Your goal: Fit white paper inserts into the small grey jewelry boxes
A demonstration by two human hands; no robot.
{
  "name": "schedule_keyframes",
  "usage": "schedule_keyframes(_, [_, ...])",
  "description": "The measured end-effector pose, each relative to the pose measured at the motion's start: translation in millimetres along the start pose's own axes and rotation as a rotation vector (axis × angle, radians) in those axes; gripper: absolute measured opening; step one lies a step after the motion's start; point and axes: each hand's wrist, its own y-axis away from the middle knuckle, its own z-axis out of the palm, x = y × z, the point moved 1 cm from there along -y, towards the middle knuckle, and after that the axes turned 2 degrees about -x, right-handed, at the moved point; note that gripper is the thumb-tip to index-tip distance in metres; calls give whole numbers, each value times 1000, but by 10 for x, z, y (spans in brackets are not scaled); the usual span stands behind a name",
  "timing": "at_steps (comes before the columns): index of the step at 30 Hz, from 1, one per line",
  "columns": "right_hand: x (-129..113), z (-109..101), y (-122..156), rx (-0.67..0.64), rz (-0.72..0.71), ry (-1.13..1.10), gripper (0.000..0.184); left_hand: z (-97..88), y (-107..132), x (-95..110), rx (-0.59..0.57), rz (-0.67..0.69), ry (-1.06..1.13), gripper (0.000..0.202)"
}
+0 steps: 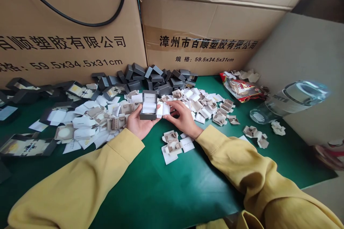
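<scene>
My left hand [139, 124] is closed around a small black jewellery box [148, 116], whose lid stands up and shows a white lining with printed lettering. Just right of the box, my right hand [184, 116] pinches a small white folded card insert [163, 110] between thumb and fingers; its left end is by the box's edge. Below the hands lie a few loose inserts [172, 142] and a printed white card [187, 144] on the green table [172, 193]. Behind the hands spreads a heap of white and grey card inserts [199, 102].
Black boxes [156, 78] are piled against large cardboard cartons [201, 39]. More open black boxes [28, 145] lie at the left. To the right are a red snack packet [242, 87], a clear bottle [291, 98] and crumpled paper bits [278, 128]. A black cable [94, 24] hangs above.
</scene>
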Motion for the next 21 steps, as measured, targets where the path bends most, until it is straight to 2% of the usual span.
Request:
schedule_keyframes(4, [57, -1, 10, -47, -70, 78, 46, 16, 21, -2, -27, -21, -28, 26])
schedule_keyframes(12, [72, -28, 21, -80, -214, 299, 49, 40, 53, -22, -82, -49, -113, 34])
schedule_keyframes(21, [14, -20, 22, -75, -173, 444, 43, 70, 54, -28, -77, -40, -115, 34])
